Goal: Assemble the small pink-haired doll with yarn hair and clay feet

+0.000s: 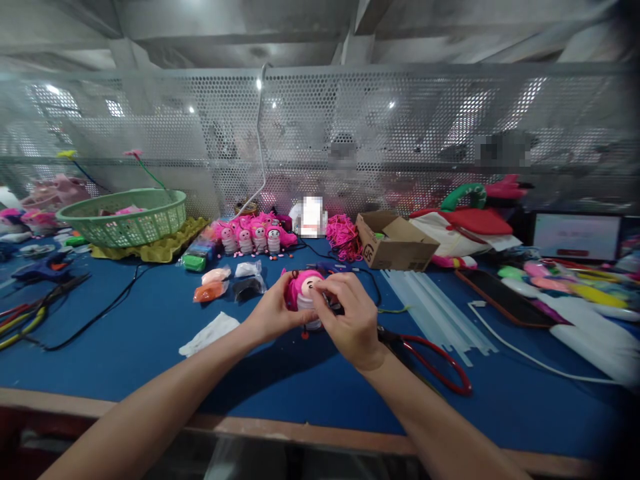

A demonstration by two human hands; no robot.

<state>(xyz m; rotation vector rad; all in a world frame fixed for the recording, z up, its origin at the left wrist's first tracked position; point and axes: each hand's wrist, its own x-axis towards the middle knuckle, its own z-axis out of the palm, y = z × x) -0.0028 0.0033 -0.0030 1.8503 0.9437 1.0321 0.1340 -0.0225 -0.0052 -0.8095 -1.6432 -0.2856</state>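
Observation:
A small doll (303,283) with a pink hood, pale face and white ringed body is held just above the blue table. My left hand (273,310) wraps round its left side, thumb across the body. At the doll's face, my right hand (350,313) has its thumb and fingertips pinched together; whatever they hold, if anything, is hidden. Several similar dolls (253,237) stand in a row farther back. Packets of orange clay (211,291) and black clay (249,289) lie to the left, near a white tissue (210,333).
Red-handled scissors (440,363) lie right of my right hand, beside translucent strips (435,310). Behind are pink yarn (344,237) and an open cardboard box (397,243). A green basket (125,220) stands back left, a phone (503,297) at right. Perforated metal panels close the back.

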